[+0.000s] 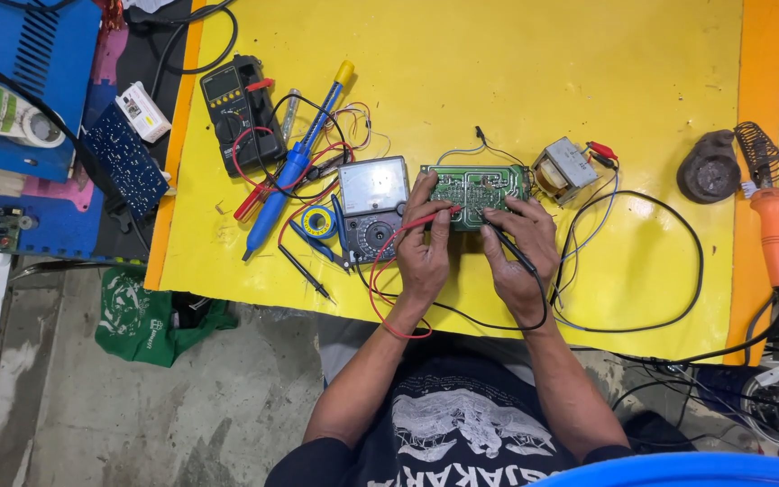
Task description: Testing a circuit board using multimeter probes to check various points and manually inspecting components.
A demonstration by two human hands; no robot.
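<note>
A green circuit board lies on the yellow work surface. My left hand grips a red test probe, its tip on the board's left part. My right hand holds a black test probe pointed at the board's lower edge. Both probe leads run to a grey analog multimeter just left of my left hand. A small transformer sits at the board's right end, wired to it.
A black digital multimeter, a blue desoldering pump, a solder roll and red and black leads lie to the left. An orange soldering iron and its stand are at the right edge. A blue circuit board lies far left.
</note>
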